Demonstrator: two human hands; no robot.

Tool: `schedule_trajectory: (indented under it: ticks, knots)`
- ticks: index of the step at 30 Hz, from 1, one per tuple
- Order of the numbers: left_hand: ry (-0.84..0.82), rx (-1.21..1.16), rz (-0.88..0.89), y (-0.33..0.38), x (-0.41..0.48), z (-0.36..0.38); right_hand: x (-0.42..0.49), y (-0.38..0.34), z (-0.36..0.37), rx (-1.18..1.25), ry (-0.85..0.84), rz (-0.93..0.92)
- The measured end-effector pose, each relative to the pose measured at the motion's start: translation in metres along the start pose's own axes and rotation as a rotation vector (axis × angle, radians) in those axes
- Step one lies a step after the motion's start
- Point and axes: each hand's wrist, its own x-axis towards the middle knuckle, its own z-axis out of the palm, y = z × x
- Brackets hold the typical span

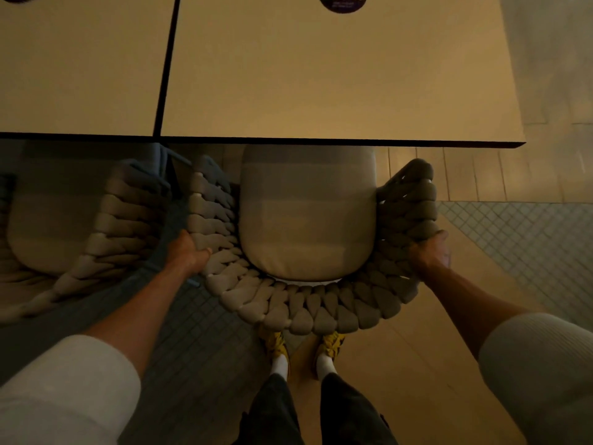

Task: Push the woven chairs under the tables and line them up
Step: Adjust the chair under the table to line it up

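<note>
Two hands: the left hand (pixel 189 252) and right hand (pixel 430 253) each gripped the curved back of the grey braided-rope woven chair (pixel 305 305).
Chair: its cushion's far end sat under the near edge of the beige table (pixel 337 75).

Dark round sticker (pixel 342 2) far ahead, wooden planks (pixel 475 175) on the right meeting grid-tiled floor (pixel 529 239), yellow shoes (pixel 333 345) planted near.

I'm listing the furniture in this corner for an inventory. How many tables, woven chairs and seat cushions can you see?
Tables: 2, left table and right table
Woven chairs: 2, left chair and right chair
Seat cushions: 2, left cushion and right cushion
Total: 6
</note>
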Motion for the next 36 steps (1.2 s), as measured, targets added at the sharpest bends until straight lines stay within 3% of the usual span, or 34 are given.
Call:
schedule_trajectory:
  ticks: [13, 27, 32, 36]
  knots:
    - [-0.028, 0.002, 0.001, 0.002, -0.004, 0.003, 0.007, 0.003, -0.003, -0.004, -0.020, 0.005]
    - [0.060, -0.091, -0.029, 0.009, -0.014, 0.013, 0.007, 0.009, 0.001, 0.034, -0.027, 0.018]
    - [0.193, -0.272, -0.040, 0.007, -0.021, 0.035, -0.001, 0.016, 0.001, 0.053, 0.014, -0.068]
    - [0.447, -0.255, -0.054, 0.012, -0.018, 0.061, -0.006, 0.026, 0.013, 0.127, 0.156, -0.125]
